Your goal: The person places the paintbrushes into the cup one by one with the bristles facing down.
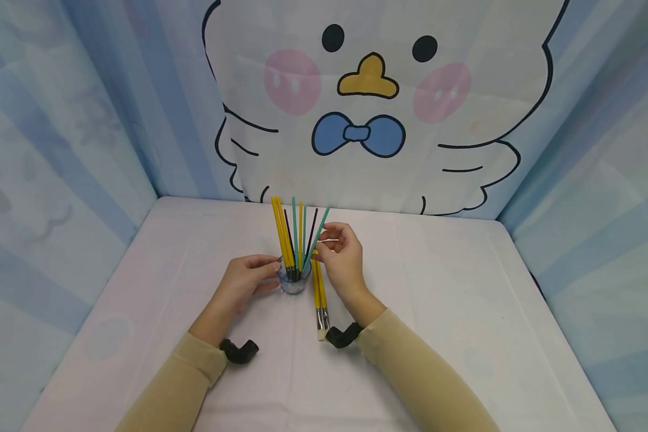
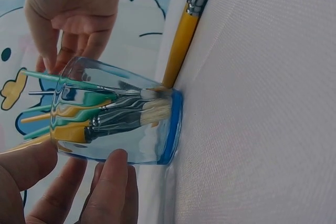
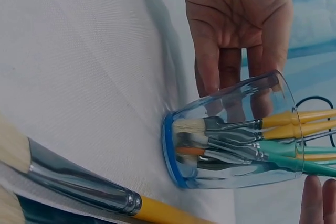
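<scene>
A clear glass cup with a blue base point(image 2: 174, 129) stands upright on the table, holding several paintbrushes with their bristles down and their yellow, green and dark handles sticking up. My left hand point(image 1: 245, 279) grips the cup from the left, thumb at the rim and fingers along the side. On the cup's right, my right hand point(image 1: 342, 255) pinches the upper handle of a green paintbrush point(image 1: 324, 217) that leans out over the rim, its lower end inside the cup. Two yellow-handled paintbrushes point(image 1: 320, 294) lie on the table beneath the right hand, bristles toward me.
The white-covered table point(image 1: 437, 336) meets a curtain point(image 1: 356, 180) printed with a cartoon face at its back edge. Blue striped curtains point(image 1: 615, 240) hang on both sides. A black wrist mount point(image 1: 240, 352) sticks out from each sleeve, the right one close to the lying brushes' bristles.
</scene>
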### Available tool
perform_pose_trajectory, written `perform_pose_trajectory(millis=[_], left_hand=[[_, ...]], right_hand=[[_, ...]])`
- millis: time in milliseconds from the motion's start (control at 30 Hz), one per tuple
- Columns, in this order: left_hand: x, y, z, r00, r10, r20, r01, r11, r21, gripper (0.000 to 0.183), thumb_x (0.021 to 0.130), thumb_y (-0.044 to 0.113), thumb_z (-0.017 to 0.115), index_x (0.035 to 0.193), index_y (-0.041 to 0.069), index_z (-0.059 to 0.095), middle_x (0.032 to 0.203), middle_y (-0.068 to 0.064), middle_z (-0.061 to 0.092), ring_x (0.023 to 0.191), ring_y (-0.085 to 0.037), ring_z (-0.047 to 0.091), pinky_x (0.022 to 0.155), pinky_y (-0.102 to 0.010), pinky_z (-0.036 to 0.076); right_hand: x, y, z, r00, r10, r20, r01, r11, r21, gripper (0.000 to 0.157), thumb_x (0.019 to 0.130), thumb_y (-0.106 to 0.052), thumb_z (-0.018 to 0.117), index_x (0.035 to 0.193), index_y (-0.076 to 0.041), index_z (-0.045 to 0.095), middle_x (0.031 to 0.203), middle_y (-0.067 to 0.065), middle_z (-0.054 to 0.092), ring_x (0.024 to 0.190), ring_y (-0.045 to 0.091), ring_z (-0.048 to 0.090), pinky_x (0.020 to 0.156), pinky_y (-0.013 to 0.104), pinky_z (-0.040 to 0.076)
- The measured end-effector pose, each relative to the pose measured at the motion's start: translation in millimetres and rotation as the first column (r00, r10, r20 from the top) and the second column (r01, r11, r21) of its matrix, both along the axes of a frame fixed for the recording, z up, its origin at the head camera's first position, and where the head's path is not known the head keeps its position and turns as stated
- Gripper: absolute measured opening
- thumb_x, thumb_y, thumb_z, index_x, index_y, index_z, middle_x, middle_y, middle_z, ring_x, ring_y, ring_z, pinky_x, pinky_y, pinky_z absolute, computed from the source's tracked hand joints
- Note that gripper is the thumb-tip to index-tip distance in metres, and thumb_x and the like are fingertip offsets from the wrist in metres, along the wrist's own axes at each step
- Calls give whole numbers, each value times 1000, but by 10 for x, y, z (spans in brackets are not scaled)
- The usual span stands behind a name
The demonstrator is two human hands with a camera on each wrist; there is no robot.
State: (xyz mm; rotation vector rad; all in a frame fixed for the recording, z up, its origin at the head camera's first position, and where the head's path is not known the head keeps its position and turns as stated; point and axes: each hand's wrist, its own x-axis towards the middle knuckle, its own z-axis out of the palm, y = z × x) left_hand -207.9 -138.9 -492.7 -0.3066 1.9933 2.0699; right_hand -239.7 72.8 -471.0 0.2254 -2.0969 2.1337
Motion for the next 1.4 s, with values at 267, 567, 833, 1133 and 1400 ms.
perform_pose_trajectory(millis=[267,567,833,1133,1400], left_hand=[[-1,-1,-10,1000,-1,2,1,1000,0,39,97,18,71,131,0,66,136,-18,63,120,-29,67,97,-41,62],[7,0,15,1000,-1,12,1,1000,-5,38,97,18,71,130,1,67,136,-16,63,119,-27,67,96,-39,63],[9,-2,13,1000,-5,10,5,1000,-3,37,97,18,71,130,1,67,136,-17,63,121,-30,66,95,-37,63],[7,0,2,1000,-9,4,9,1000,6,38,97,18,71,130,1,66,136,-18,63,120,-29,67,94,-36,64],[4,-2,-6,1000,-7,-1,7,1000,9,37,97,17,71,130,0,67,136,-18,63,116,-26,68,93,-36,64]], right_hand=[[14,18,-31,998,22,53,-23,999,24,33,95,6,63,124,-8,59,111,19,60,94,35,65,82,48,67],[7,66,-101,989,28,145,-39,997,69,33,95,8,59,127,-1,58,111,19,61,99,43,65,88,59,62],[-4,136,-155,976,-5,217,-35,983,182,39,90,6,59,129,3,58,109,19,63,96,41,68,78,51,67],[-24,194,-209,946,-47,321,-59,948,314,40,90,0,66,129,-3,59,106,13,62,81,23,65,64,39,67],[3,199,-175,919,-65,388,-111,903,414,38,88,-2,73,124,-4,62,94,10,61,67,20,63,57,36,65]])
